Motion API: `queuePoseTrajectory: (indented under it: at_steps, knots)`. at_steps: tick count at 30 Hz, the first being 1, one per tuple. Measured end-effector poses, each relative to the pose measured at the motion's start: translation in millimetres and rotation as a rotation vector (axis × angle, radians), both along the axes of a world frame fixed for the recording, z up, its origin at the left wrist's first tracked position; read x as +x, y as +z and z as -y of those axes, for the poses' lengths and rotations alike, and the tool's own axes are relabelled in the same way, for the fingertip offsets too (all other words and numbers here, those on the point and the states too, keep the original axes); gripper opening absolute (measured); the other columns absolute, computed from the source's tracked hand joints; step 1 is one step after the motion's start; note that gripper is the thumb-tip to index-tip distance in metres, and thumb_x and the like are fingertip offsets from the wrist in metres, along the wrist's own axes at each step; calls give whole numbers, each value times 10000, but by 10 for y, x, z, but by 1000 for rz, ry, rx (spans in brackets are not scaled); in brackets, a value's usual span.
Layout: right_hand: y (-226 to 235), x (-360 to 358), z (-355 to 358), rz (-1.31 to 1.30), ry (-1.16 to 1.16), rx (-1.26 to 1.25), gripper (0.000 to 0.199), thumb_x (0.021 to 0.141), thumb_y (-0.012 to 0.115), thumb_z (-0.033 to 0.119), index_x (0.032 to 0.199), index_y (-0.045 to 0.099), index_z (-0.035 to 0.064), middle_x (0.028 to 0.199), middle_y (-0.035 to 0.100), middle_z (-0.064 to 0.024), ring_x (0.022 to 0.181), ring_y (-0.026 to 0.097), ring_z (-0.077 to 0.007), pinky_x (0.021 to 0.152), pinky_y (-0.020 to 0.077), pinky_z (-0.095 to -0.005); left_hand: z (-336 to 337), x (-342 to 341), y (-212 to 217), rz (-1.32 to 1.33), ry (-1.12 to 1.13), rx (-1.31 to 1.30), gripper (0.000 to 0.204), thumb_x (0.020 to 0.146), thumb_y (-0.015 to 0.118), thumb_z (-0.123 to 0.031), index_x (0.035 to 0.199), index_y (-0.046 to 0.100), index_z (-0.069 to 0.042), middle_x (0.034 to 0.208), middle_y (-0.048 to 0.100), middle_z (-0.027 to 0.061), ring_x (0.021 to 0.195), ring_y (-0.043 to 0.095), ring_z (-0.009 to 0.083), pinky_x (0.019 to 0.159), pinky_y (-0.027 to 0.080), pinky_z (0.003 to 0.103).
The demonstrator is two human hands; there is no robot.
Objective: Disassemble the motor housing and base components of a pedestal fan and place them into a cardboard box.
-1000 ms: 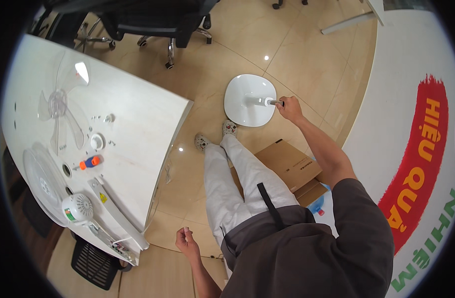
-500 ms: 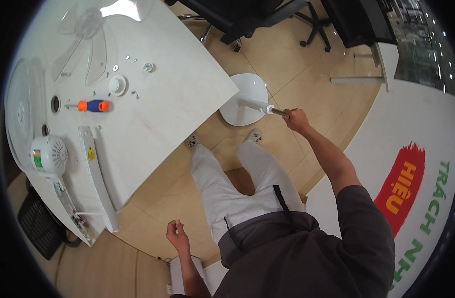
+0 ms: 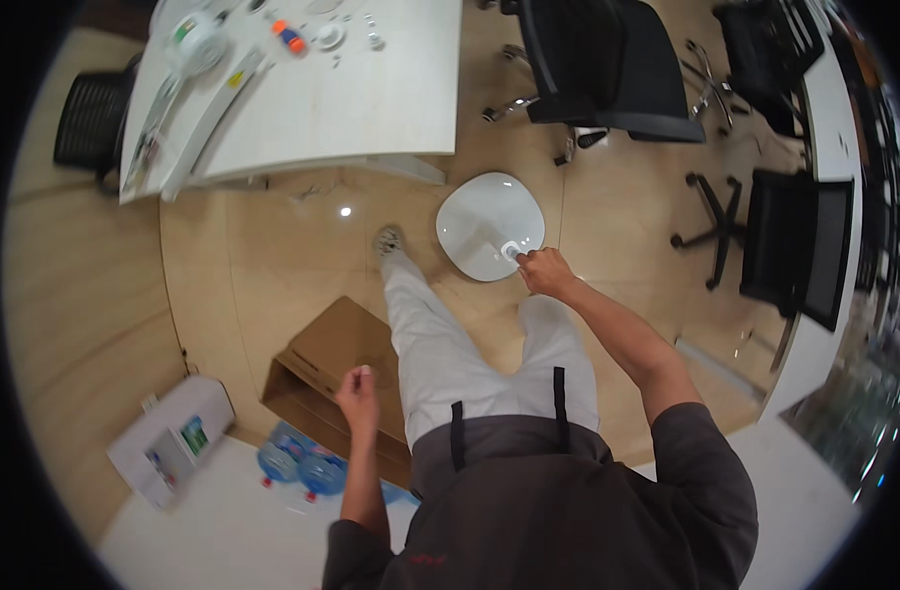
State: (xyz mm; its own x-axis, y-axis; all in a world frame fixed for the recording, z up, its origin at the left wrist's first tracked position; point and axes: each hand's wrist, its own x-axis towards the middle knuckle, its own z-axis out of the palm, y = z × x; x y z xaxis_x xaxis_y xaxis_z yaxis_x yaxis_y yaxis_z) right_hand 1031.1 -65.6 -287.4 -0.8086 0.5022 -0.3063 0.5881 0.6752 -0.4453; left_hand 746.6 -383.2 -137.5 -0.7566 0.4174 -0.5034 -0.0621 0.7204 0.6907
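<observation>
My right hand (image 3: 545, 270) is closed round the upper end of the fan stand's pole (image 3: 510, 253). Below it the stand's white rounded base (image 3: 474, 216) appears over the tiled floor, in front of my feet; whether it rests there I cannot tell. My left hand (image 3: 357, 395) hangs to the left of my legs, above a cardboard box (image 3: 342, 339). Its fingers are pinched together, and whatever they may hold is too small to make out.
On the white table (image 3: 391, 108) at upper left lie a white fan motor (image 3: 196, 41), a long white housing (image 3: 212, 123), an orange-and-blue screwdriver (image 3: 289, 36) and small parts. Black office chairs (image 3: 607, 69) stand right of it. Blue water bottles (image 3: 320, 474) lie lower left.
My view has turned to the right, so the table now sits at upper left and its clear fan blades have left the picture. My right hand still grips the pole; my left stays pinched.
</observation>
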Motion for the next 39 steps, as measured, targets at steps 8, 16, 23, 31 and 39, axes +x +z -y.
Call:
queuePoseTrajectory:
  at_steps: [8,16,23,31,39]
  knots:
    - [326,-391,66,49,467,-15,136,748,625,89,868,659,35,755,671,-176,722,675,-372,669,539,-472,614,1907,200,-97,244,60,238,921,651,-196,899,664,41,761,665,82,712,600,130,692,496,289]
    - [334,-1080,452,154,921,54,174,687,631,53,857,668,48,778,680,-159,748,686,-336,668,539,-447,977,2583,-130,-70,488,156,144,909,644,-115,896,647,28,798,670,98,727,631,158,714,519,299]
    - [417,-1738,935,114,1235,151,125,686,640,62,808,658,43,747,682,-144,722,689,-326,647,543,-428,1370,2770,-342,-36,725,175,147,912,632,-117,897,644,28,808,672,100,731,630,171,720,518,300]
    - [308,-2228,1193,30,1508,182,122,712,637,61,831,666,63,726,665,-119,714,679,-328,620,530,-431,1416,2670,-664,-108,795,160,142,906,637,-112,903,640,30,841,674,113,738,631,175,723,521,312]
    - [164,-3067,1278,-187,1552,72,141,730,684,79,870,665,72,751,659,-125,768,667,-333,637,509,-436,682,2599,-1478,-172,885,147,150,911,642,-127,921,648,23,848,672,113,770,638,172,743,523,311]
